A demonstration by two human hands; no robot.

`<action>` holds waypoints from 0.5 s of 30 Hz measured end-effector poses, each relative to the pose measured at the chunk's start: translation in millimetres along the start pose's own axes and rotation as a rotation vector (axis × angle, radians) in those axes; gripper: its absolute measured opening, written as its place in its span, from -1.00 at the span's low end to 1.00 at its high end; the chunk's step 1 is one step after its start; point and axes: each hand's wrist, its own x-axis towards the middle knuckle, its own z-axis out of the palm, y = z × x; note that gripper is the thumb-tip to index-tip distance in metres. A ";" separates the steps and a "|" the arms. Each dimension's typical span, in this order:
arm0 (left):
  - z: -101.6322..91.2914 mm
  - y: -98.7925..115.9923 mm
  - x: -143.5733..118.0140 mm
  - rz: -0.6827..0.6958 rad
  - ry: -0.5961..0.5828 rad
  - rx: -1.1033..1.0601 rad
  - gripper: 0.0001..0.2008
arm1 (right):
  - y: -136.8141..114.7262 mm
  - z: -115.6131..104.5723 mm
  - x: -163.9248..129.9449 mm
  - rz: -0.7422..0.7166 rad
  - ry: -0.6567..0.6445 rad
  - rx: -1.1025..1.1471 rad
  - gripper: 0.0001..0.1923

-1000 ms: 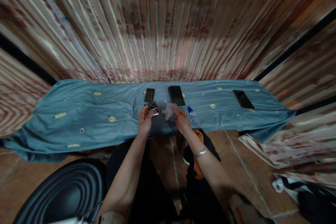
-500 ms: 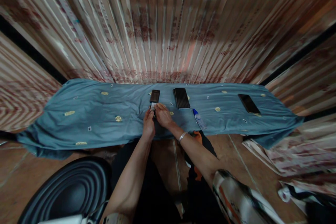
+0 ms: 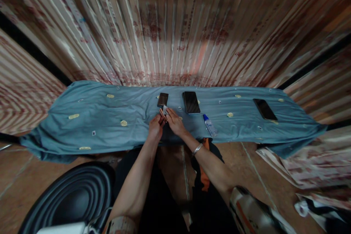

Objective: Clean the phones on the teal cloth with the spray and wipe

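Note:
My left hand [image 3: 156,126] is closed on a small, thin, flat thing with a coppery edge [image 3: 162,114], tilted up on its side. Its exact kind is too small to make out. My right hand [image 3: 176,122] pinches a small whitish piece [image 3: 165,109], cloth or paper, against the top of that flat thing. Just beyond both hands lies a small dark rectangular case [image 3: 162,99] on the blue cloth. A black phone [image 3: 191,102], resting on another flat thing, lies to the right of it. Nearer me is a clear bottle with a blue cap [image 3: 210,127], on its side.
A patterned blue cloth [image 3: 101,131] covers the long, narrow table. Another black phone [image 3: 264,109] lies toward its right end. Pleated curtains [image 3: 170,36] hang close behind. On the floor at left is a round, black, ringed stool [image 3: 74,197], with a white device [image 3: 64,228] by it.
The flat thing has turned more edge-on between my hands. My right hand has shifted slightly, its fingers now straighter along the whitish piece. The view has moved a little.

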 end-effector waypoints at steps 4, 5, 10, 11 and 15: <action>10.2 -11.8 2.4 0.064 -0.005 -0.015 -0.91 | 0.5 -1.2 -6.7 0.029 0.001 0.045 -0.34; 11.3 -14.3 3.0 0.075 -0.013 -0.017 -0.90 | -0.4 -0.8 -7.8 0.040 0.006 0.063 -0.34; 10.5 -19.9 5.7 0.148 -0.097 0.020 -0.89 | -12.5 1.5 -17.3 0.067 0.016 0.133 -0.30; 9.8 -20.0 6.1 0.159 -0.092 0.034 -0.89 | -15.9 1.4 -20.4 0.061 0.010 0.128 -0.28; 6.9 -19.2 4.9 0.138 -0.086 0.078 -0.83 | -28.0 -2.5 -30.8 -0.003 -0.011 0.084 -0.30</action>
